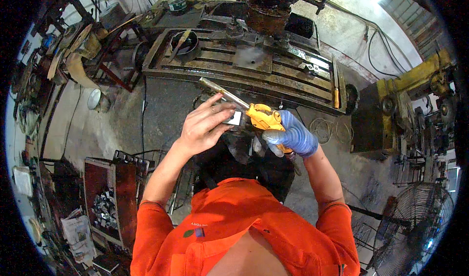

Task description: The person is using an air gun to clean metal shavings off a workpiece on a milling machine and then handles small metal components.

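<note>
Slotted steel machine table (254, 63), broad and grimy, lying well beyond both my hands, with a dark ring-shaped part (184, 42) on its left end. Yellow digital caliper (249, 111), held up between me and that table, long axis running from its body at lower right up to the beam tip at upper left; my gloved right hand (292, 135) is closed around the yellow body. Small pale block (236, 118), pinched in the fingers of my bare left hand (205, 125) beside the caliper, mostly covered, so its shape and whether the measuring faces touch it I cannot tell.

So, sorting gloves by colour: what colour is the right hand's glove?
Blue glove, clearest in the head view.
</note>
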